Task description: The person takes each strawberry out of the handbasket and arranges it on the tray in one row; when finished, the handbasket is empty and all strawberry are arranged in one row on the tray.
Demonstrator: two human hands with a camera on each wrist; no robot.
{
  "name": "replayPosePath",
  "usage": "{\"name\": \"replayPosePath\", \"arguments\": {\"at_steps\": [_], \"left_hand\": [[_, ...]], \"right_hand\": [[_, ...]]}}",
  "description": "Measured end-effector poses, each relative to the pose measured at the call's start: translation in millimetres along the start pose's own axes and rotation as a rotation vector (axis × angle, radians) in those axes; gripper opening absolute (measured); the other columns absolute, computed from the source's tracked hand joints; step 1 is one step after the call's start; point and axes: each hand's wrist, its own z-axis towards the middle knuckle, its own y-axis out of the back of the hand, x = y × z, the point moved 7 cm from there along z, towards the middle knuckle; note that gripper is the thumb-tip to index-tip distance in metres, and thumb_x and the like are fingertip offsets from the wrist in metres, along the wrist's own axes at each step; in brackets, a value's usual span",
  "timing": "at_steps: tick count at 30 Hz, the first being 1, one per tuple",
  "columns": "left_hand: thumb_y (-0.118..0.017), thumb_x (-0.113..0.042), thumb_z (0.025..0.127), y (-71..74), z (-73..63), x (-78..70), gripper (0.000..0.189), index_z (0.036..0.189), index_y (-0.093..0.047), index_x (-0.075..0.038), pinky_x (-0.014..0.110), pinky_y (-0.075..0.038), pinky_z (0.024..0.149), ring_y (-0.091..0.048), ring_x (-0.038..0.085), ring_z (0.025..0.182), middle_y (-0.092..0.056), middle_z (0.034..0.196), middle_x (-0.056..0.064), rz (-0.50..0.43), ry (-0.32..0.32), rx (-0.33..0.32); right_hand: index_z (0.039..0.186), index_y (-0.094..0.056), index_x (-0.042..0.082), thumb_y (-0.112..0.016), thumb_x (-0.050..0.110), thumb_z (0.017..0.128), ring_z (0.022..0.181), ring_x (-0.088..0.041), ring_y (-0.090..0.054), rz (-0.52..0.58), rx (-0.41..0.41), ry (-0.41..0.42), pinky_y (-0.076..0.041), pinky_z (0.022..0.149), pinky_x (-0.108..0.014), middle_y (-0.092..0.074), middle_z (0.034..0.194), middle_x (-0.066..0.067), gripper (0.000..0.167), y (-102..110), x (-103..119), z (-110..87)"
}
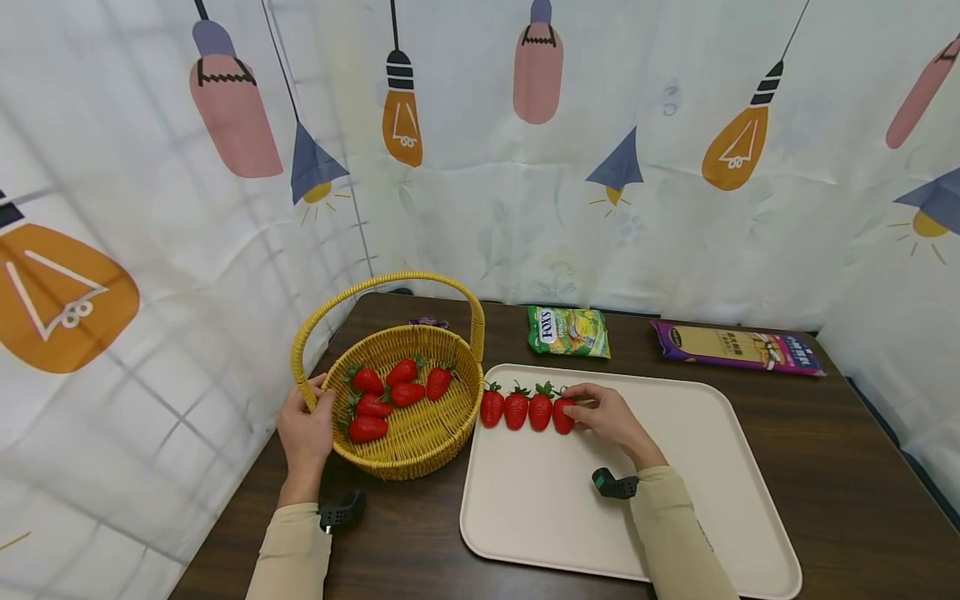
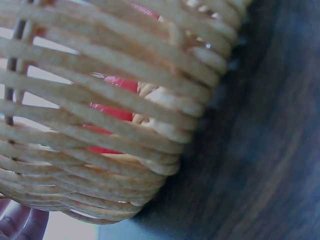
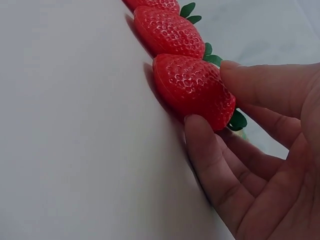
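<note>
My right hand (image 1: 611, 421) is over the upper part of a cream tray (image 1: 543, 508). Between thumb and fingers it pinches a red strawberry (image 3: 192, 87) with green leaves, which lies on the tray. That strawberry ends a row; three more strawberries (image 1: 516, 410) lie side by side to its left, leaves toward the back. My left hand (image 1: 306, 437) grips the left rim of a yellow wicker basket (image 1: 442, 457), by the foot of its tall handle. Inside the basket are several loose strawberries (image 1: 407, 393). The left wrist view shows the woven wall (image 2: 100, 135) and some fingertips below.
Behind the tray lies a green candy bag (image 1: 570, 332). Farther right is a long purple package (image 1: 738, 348). A small purple item (image 1: 429, 322) peeks out behind the basket. Everything is on a dark wooden table (image 1: 847, 467), with a lamp-patterned white curtain (image 1: 480, 208) around it.
</note>
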Motion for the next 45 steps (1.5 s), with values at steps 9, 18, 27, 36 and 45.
{"name": "replayPosePath", "arguments": {"at_steps": [9,18,27,36,45], "left_hand": [[-0.062,-0.001,0.088,-3.0,0.0,-0.5,0.013,0.076,-0.059,0.003,0.021,-0.037,0.068,-0.061,0.018,0.094,-0.071,0.113,0.012,0.001,-0.018,0.009],[-0.062,-0.002,0.088,-5.2,-0.5,-1.1,0.016,0.074,-0.058,0.002,0.025,-0.037,0.07,-0.061,0.029,0.099,-0.07,0.115,0.013,0.001,-0.031,0.031],[-0.062,-0.002,0.089,-2.5,0.1,-1.9,0.015,0.076,-0.058,0.004,0.022,-0.038,0.071,-0.061,0.028,0.099,-0.069,0.116,0.014,-0.01,-0.022,0.024],[-0.063,-0.001,0.088,-0.8,-0.8,-4.0,0.011,0.08,-0.058,0.004,0.02,-0.038,0.069,-0.06,0.02,0.097,-0.07,0.116,0.013,0.002,-0.002,0.016],[-0.063,0.0,0.087,-0.4,-1.1,-2.9,0.009,0.08,-0.059,0.004,0.019,-0.038,0.066,-0.06,0.012,0.093,-0.071,0.114,0.013,0.01,-0.012,-0.002]], "right_hand": [[0.121,-0.063,0.003,-0.067,0.015,0.092,0.091,-0.022,-0.066,0.015,-0.027,0.006,-0.056,0.075,-0.036,-0.063,0.12,-0.016,0.032,12.0,-1.5,-3.8],[0.126,-0.059,0.0,-0.065,0.016,0.094,0.103,-0.033,-0.063,0.065,-0.157,0.047,-0.056,0.077,-0.033,-0.058,0.127,-0.019,0.037,31.7,10.2,-8.0],[0.119,-0.064,0.002,-0.061,0.017,0.097,0.106,-0.043,-0.059,0.131,-0.097,0.183,-0.056,0.08,-0.039,-0.062,0.119,-0.018,0.026,-0.6,55.7,-13.4],[0.11,-0.069,0.006,-0.061,0.013,0.096,0.081,-0.033,-0.066,0.049,0.077,0.305,-0.056,0.074,-0.042,-0.068,0.11,-0.014,0.018,-70.4,112.5,-17.8],[0.109,-0.07,0.009,-0.061,0.015,0.096,0.079,-0.014,-0.06,-0.012,0.177,0.433,-0.05,0.064,-0.024,-0.07,0.098,-0.006,0.017,-137.6,151.2,-6.5]]}}
